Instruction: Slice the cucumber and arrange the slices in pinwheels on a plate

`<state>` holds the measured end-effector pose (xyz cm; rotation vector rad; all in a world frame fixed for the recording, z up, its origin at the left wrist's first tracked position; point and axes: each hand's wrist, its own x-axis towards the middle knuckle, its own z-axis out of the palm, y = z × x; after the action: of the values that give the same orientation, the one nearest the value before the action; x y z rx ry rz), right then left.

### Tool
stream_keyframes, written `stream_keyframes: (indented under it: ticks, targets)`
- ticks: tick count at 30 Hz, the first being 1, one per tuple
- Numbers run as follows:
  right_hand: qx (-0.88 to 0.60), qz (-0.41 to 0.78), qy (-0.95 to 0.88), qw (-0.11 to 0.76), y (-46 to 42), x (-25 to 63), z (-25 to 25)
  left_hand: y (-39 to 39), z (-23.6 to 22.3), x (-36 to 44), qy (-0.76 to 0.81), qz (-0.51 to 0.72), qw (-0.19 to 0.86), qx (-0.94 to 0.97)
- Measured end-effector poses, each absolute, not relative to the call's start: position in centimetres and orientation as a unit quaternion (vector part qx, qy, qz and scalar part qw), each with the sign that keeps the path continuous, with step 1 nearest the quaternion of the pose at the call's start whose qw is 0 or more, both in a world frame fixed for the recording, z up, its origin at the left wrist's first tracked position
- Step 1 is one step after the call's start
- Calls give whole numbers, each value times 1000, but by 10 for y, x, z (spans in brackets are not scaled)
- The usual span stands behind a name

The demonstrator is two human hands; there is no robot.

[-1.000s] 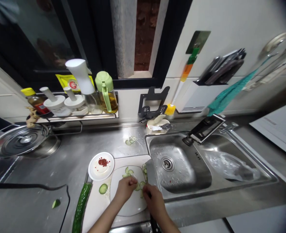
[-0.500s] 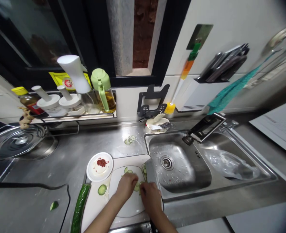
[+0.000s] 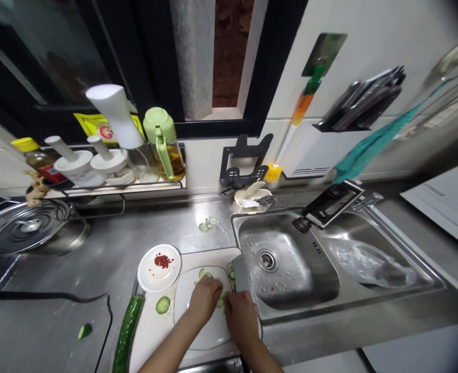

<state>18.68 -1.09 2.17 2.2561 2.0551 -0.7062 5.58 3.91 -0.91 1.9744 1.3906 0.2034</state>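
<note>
We count two hands, left and right, fingers curled close together over one square plate; whether they grasp anything, we cannot tell. That plate holds cucumber slices, too hidden for us to count. One round plate holds red bits. One long cucumber points away from us, its long axis leaning right.

A steel desk, variously occupied
Beneath the left hand and right hand, a pale cutting board is supported. Beyond them, a few cucumber slices are scattered; farther back, a small container is placed. To the right hand's right, a sink is set in.
</note>
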Motion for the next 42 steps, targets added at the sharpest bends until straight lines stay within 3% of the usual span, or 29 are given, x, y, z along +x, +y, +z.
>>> stream_keyframes:
  ticks: [18, 27, 34, 42]
  targets:
    - [697, -165, 698, -6, -19, 188, 12, 30, -18, 54, 545, 95, 283, 783]
    - [699, -195, 687, -33, -29, 203, 10, 27, -8, 46, 557, 190, 312, 746]
    - [683, -196, 702, -52, -44, 204, 7, 4, 3, -7, 641, 274, 269, 665]
    - [638, -211, 739, -57, -49, 192, 6, -26, -15, -67, 763, 238, 216, 561]
